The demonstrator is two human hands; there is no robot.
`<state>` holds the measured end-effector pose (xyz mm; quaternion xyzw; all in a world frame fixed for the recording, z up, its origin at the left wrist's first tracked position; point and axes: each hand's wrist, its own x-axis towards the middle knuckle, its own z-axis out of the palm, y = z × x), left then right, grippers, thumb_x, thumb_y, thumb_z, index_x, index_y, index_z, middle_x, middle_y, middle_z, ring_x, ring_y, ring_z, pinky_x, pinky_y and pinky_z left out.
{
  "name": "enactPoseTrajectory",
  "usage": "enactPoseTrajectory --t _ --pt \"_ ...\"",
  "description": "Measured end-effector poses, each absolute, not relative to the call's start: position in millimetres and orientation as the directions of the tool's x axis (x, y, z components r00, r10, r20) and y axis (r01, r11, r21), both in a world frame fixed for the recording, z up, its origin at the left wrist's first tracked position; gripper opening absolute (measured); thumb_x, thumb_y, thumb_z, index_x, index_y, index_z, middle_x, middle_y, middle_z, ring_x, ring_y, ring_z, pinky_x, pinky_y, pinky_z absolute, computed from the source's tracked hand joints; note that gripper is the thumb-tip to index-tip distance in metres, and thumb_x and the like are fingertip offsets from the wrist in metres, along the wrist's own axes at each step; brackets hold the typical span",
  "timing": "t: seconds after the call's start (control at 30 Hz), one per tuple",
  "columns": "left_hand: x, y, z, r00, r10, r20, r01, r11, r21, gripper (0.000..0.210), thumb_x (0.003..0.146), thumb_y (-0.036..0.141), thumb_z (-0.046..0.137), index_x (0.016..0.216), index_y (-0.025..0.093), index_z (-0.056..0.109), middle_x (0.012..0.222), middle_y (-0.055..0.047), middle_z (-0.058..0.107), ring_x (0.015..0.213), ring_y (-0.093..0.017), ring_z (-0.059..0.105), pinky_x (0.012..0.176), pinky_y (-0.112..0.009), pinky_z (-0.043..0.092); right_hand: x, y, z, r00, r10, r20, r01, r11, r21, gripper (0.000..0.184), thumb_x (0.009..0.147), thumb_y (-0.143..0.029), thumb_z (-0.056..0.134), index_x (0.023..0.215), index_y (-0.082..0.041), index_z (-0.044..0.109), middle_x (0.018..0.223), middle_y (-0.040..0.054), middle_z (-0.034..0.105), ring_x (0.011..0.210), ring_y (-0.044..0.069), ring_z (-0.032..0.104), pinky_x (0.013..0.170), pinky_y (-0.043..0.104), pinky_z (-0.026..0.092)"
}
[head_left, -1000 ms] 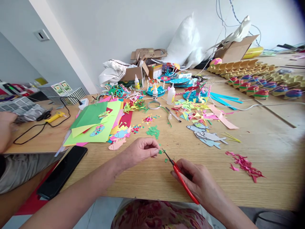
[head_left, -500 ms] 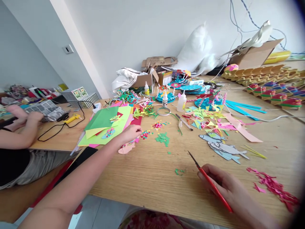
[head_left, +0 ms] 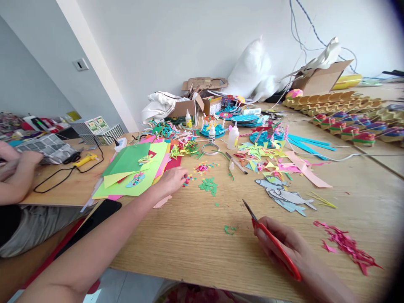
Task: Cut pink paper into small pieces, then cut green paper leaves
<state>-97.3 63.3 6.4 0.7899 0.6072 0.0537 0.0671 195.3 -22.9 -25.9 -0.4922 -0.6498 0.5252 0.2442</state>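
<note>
My right hand grips red-handled scissors, blades closed and pointing away over the table. Small green paper scraps lie left of the blades. My left hand is stretched out at the edge of the coloured paper sheets, its fingers curled together; whatever they may hold is hidden. A pink paper fish sits partly under that hand and wrist. Beside its fingertips are coloured paper dots, with a pile of green paper pieces to their right.
Glue bottles, a tape ring and a pen lie further back. Paper fish cut-outs and pink-red shreds are to the right. A black phone rests at the left edge; another person's arm is beyond.
The view has turned slightly right, so the scene sits further left. My left hand has shifted a little over the pink fish, covering more of it. The scissors remain in my right hand.
</note>
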Motion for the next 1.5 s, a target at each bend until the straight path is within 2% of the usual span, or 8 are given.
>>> enactPoseTrajectory --t 0.1,0.23,0.43,0.93,1.13,1.5 --pt "-79.7 62.7 8.4 0.346 0.938 -0.006 0.924 -0.339 0.177 0.018 0.078 0.014 0.041 0.08 0.018 0.058 0.084 -0.003 0.061 0.077 -0.015 0.054 0.064 -0.023 0.037 195.5 -23.3 -26.9 -0.403 0.893 -0.198 0.388 -0.03 -0.921 0.031 0.079 -0.043 0.048 0.06 -0.019 0.04 0.051 -0.0055 0.038 0.047 0.008 0.035 0.043 0.02 0.028" --pt "-64.7 65.3 7.7 0.439 0.897 -0.043 0.887 -0.425 0.181 0.016 0.079 0.016 0.042 0.079 0.018 0.058 0.085 -0.003 0.061 0.079 -0.015 0.055 0.066 -0.021 0.038 196.9 -23.2 -34.5 -0.415 0.889 -0.191 0.375 -0.024 -0.927 0.026 0.079 -0.04 0.049 0.064 -0.02 0.041 0.053 -0.0062 0.037 0.049 0.008 0.033 0.044 0.02 0.027" --pt "-59.8 68.9 1.2 0.46 0.884 -0.08 0.883 -0.446 0.148 0.013 0.071 0.012 0.049 0.079 0.016 0.057 0.084 -0.004 0.06 0.078 -0.017 0.055 0.064 -0.024 0.04 198.5 -22.7 -42.7 -0.411 0.895 -0.172 0.357 -0.016 -0.934 0.028 0.079 -0.042 0.048 0.064 -0.02 0.042 0.053 -0.0062 0.036 0.049 0.009 0.033 0.044 0.02 0.026" --pt "-40.8 71.1 -0.8 0.522 0.851 -0.05 0.841 -0.504 0.196 0.016 0.078 0.015 0.044 0.081 0.017 0.059 0.079 -0.001 0.063 0.074 -0.014 0.056 0.065 -0.022 0.04 196.4 -25.7 -37.6 -0.402 0.901 -0.162 0.346 -0.014 -0.938 0.031 0.08 -0.047 0.043 0.066 -0.02 0.044 0.054 -0.006 0.034 0.048 0.008 0.03 0.042 0.019 0.024" --pt "-31.4 76.7 -3.9 0.606 0.793 -0.052 0.787 -0.589 0.186 0.019 0.075 0.013 0.048 0.09 0.016 0.058 0.093 -0.005 0.06 0.087 -0.017 0.053 0.075 -0.025 0.04 197.5 -26.1 -39.6 -0.411 0.898 -0.16 0.33 -0.017 -0.944 0.03 0.081 -0.046 0.043 0.065 -0.02 0.042 0.054 -0.0062 0.033 0.049 0.008 0.03 0.042 0.019 0.024" --pt "-25.5 95.3 -8.0 0.662 0.739 -0.123 0.748 -0.64 0.177 0.012 0.072 0.011 0.049 0.077 0.016 0.059 0.083 -0.004 0.059 0.079 -0.015 0.053 0.068 -0.023 0.04 197.5 -25.9 -40.3 -0.408 0.893 -0.187 0.339 -0.042 -0.94 0.029 0.081 -0.045 0.044 0.067 -0.019 0.042 0.054 -0.0063 0.035 0.049 0.008 0.031 0.043 0.019 0.024"
